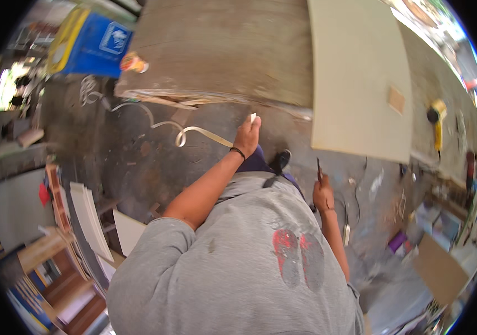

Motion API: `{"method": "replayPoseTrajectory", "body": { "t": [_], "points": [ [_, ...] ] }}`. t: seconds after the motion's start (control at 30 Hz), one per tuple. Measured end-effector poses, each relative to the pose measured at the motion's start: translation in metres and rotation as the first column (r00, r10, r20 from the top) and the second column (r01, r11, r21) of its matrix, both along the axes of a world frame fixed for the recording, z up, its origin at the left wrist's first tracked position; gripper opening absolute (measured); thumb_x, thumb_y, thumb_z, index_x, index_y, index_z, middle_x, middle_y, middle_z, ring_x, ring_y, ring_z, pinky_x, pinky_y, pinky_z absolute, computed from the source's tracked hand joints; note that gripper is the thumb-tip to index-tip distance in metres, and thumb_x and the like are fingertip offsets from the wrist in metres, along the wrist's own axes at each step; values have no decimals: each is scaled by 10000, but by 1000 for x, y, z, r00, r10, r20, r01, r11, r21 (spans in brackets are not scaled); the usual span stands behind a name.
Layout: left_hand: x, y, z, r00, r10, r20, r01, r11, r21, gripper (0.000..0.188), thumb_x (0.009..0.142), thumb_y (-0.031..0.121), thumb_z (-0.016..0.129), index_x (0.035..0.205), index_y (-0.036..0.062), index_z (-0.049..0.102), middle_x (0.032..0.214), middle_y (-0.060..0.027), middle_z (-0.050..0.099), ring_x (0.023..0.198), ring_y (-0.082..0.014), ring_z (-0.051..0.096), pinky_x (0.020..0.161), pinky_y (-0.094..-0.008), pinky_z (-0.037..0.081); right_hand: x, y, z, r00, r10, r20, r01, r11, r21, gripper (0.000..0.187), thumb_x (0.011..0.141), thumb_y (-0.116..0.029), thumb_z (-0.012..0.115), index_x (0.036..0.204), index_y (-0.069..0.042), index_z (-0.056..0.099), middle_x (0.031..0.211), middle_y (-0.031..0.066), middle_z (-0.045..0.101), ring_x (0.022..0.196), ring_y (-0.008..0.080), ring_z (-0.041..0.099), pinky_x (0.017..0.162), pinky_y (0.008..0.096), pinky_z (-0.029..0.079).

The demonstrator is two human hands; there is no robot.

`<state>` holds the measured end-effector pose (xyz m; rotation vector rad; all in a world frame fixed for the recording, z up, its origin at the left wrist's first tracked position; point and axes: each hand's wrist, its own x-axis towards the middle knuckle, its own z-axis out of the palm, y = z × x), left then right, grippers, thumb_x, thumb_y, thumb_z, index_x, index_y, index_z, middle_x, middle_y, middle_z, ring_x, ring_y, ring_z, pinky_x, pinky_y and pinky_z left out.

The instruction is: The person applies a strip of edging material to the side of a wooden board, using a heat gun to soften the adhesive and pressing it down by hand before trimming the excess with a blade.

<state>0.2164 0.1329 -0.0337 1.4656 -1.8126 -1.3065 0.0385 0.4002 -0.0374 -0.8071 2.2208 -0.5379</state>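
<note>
My left hand (pixel 247 134) is stretched forward, fingers closed on the end of a pale edge-banding strip (pixel 200 132) that curls away to the left over the floor. The hand is close to the front edge of a stack of large brown boards (pixel 221 50). My right hand (pixel 322 194) hangs lower at my side, gripping a thin dark blade-like tool (pixel 319 167) that points up. A light beige panel (pixel 358 72) lies on the boards just right of my left hand.
A yellow power tool (pixel 437 120) lies on the surface at the right. A blue and yellow bin (pixel 90 42) stands at upper left. White panels (pixel 90 215) and wooden pieces lean at lower left. Cables, scraps and a cardboard sheet (pixel 439 271) litter the floor at right.
</note>
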Motion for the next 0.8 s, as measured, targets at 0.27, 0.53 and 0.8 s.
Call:
{"method": "replayPoseTrajectory", "body": {
  "t": [0.27,0.53,0.8],
  "points": [
    [164,-145,32,392,694,-604,-650,673,352,165,892,197,458,938,43,494,703,-78,574,586,-185,545,600,-340,464,8,-47,46,977,203,70,-198,977,-74,297,874,-169,491,1147,-52,495,840,265,611,808,456,597,667,498,458],
    [245,-219,15,467,822,-326,-756,562,335,297,931,196,458,1147,49,317,694,-42,446,524,-143,464,472,-327,416,15,-186,121,965,256,63,-246,960,-130,280,896,-156,474,1160,-68,508,777,202,597,721,390,594,631,442,446],
    [278,-271,-20,536,834,-129,-792,550,266,161,871,92,496,1005,8,525,855,-109,631,615,-176,648,525,-313,489,51,-253,141,940,342,-16,-339,925,-171,309,893,-134,478,1191,-57,499,705,204,568,639,362,586,582,419,435]
  ]
}}
